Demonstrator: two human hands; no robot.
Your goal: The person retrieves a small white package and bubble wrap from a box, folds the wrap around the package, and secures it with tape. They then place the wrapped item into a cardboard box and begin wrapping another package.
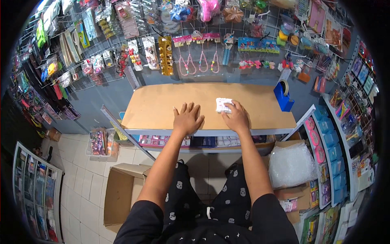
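Observation:
My left hand lies palm down on the wooden tabletop, fingers spread, with nothing in it. To its right, my right hand has its thumb and fingers on a small white packet with faint pinkish-purple print. The packet rests at the middle of the tabletop, and its right side is partly covered by my fingers. Toward the right end of the same surface stands a blue tape dispenser with a roll of tape in it.
Hair accessories and bead necklaces hang on the wire grid behind the table. Below the top is a shelf of small goods. An open cardboard box stands at left on the floor, a bubble-wrapped bundle at right.

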